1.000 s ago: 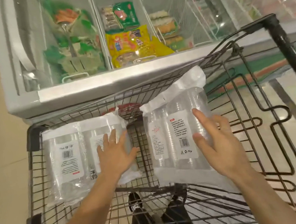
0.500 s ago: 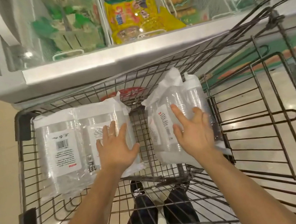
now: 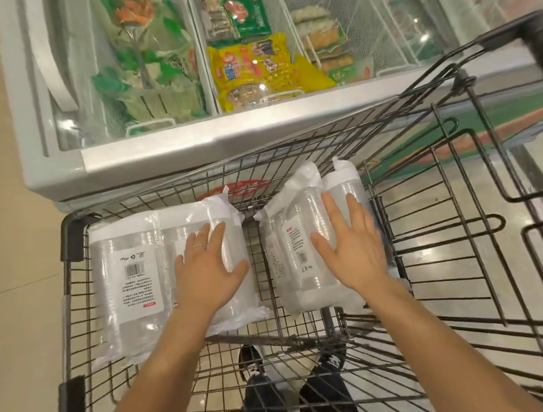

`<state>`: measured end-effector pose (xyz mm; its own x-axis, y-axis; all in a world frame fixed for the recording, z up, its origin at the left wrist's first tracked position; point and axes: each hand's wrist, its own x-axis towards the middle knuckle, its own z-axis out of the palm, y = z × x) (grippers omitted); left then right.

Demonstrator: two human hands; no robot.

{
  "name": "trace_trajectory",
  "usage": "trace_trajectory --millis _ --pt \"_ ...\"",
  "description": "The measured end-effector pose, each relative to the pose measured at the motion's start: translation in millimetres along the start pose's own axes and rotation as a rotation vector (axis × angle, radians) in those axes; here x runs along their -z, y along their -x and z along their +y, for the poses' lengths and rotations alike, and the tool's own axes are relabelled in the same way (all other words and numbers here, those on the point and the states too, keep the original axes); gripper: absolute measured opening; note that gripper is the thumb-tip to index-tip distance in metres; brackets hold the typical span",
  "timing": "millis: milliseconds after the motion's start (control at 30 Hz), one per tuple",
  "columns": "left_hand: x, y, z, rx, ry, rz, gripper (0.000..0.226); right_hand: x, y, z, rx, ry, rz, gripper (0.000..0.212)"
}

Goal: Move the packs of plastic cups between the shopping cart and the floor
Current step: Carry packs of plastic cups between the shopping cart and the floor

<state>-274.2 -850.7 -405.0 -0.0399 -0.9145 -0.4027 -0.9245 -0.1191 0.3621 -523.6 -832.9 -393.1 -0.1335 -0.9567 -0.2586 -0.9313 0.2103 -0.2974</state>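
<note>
Lowered since a second ago, the right pack of cups (image 3: pixel 301 271) now lies in the shopping cart (image 3: pixel 70 239), with the right hand (image 3: pixel 351 247) flat on it, fingers straight and released. The left hand (image 3: pixel 211 269) rests likewise, fingers released, on the left pack (image 3: pixel 131 276) beside it. A chest freezer (image 3: pixel 153 155) stands beyond.

wire shopping cart (image 3: pixel 476 248), two cup packs (image 3: pixel 127 276) inside

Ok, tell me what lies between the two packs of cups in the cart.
Nothing but a narrow strip of bare cart wire; the left pack and right pack lie apart, as the head view shows.
</note>
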Motion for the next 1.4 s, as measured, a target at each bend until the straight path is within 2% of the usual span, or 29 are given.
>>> trace_trajectory --millis 233,333,467,567,767,967,1133,1300,1400 --pt "129 27 35 -0.146 0.045 0.269 0.083 119 4 -73 0.181 -0.093 0.189 0.068" --pt "197 46 44 -0.211 -0.009 0.437 0.077 177 15 -120 0.283 -0.067 0.289 0.065" --pt "282 82 40 -0.205 -0.112 0.597 0.075 245 34 -180 0.373 0.018 0.375 0.064" --pt "331 120 29 -0.188 -0.157 0.701 0.081 283 54 -220 0.458 0.093 0.467 0.073" --pt "384 197 6 -0.040 -0.222 0.825 0.080 328 95 -287 0.653 0.153 0.505 0.080" --pt "414 287 -15 0.175 -0.284 0.954 0.079 347 145 -343 0.868 0.072 0.491 0.080" --pt "412 364 -37 0.364 -0.325 0.994 0.081 342 181 -377 1.036 0.010 0.456 0.083" --pt "393 434 -61 0.561 -0.313 1.019 0.088 324 221 -402 1.179 -0.079 0.369 0.071" --pt "376 474 -81 0.660 -0.309 1.020 0.086 305 258 -424 1.266 -0.135 0.324 0.078"
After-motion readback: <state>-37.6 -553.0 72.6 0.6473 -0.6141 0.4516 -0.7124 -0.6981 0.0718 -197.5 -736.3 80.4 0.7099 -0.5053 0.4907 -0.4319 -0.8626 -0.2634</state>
